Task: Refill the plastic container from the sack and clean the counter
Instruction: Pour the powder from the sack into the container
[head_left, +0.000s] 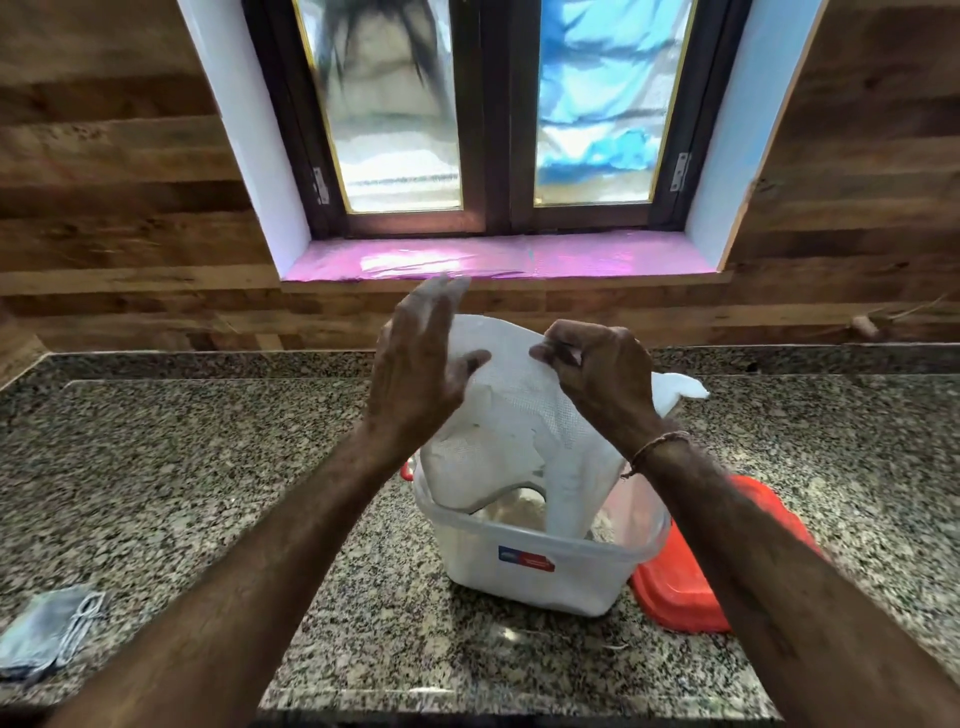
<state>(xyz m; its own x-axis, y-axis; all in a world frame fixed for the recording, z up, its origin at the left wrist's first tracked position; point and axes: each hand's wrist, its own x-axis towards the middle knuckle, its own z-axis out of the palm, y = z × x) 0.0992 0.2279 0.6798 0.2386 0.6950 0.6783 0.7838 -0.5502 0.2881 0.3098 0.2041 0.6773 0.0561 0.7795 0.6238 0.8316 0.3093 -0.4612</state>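
Observation:
A white woven sack (511, 421) hangs upside down over a clear plastic container (540, 566) on the granite counter (182, 467), its mouth down inside the container. Pale flour shows in the container under the sack's mouth. My right hand (597, 379) pinches the sack's raised bottom edge. My left hand (421, 364) is beside the sack's upper left, fingers spread and dusted with flour, thumb touching the fabric.
The container's red lid (680, 587) lies on the counter right behind and to the right of it. A folded grey cloth (49, 631) sits at the counter's left front. A window with a pink sill (498, 257) is in the wood-panelled wall behind.

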